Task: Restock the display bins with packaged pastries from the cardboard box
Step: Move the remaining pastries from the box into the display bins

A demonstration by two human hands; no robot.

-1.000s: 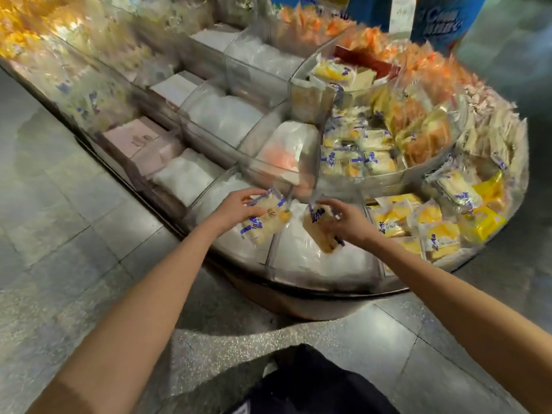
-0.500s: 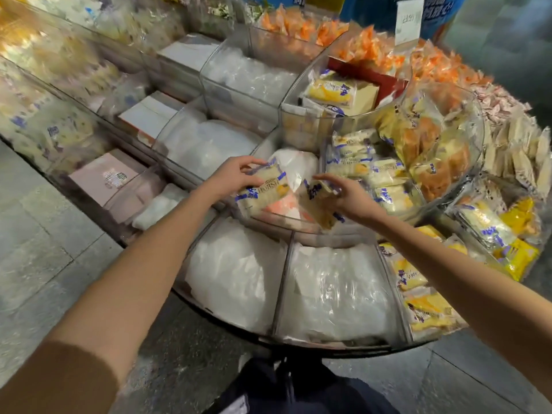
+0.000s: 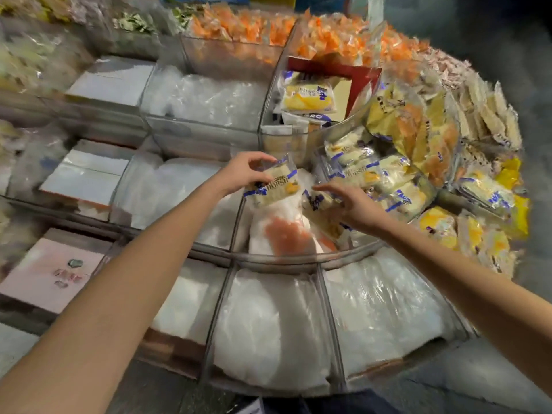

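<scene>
My left hand (image 3: 245, 173) grips a clear-wrapped pastry with blue and yellow print (image 3: 276, 185) above a clear display bin (image 3: 286, 258) lined with white plastic that has an orange patch. My right hand (image 3: 351, 204) pinches a second wrapped pastry (image 3: 317, 201) just to the right, over the same bin. The bin to the right (image 3: 376, 174) holds several like pastries. A red-edged cardboard box (image 3: 340, 76) with the same yellow pastries sits in the bin behind.
Clear bins stuffed with white plastic (image 3: 268, 327) fill the near rows. Flat boxes (image 3: 86, 177) lie in the left bins. Orange-wrapped snacks (image 3: 248, 25) fill the back bins, yellow packs (image 3: 478, 234) the right rim. Grey tiled floor shows at the bottom right.
Both hands carried their pastries forward from the front bins to above the middle bin. The view moved closer over the display.
</scene>
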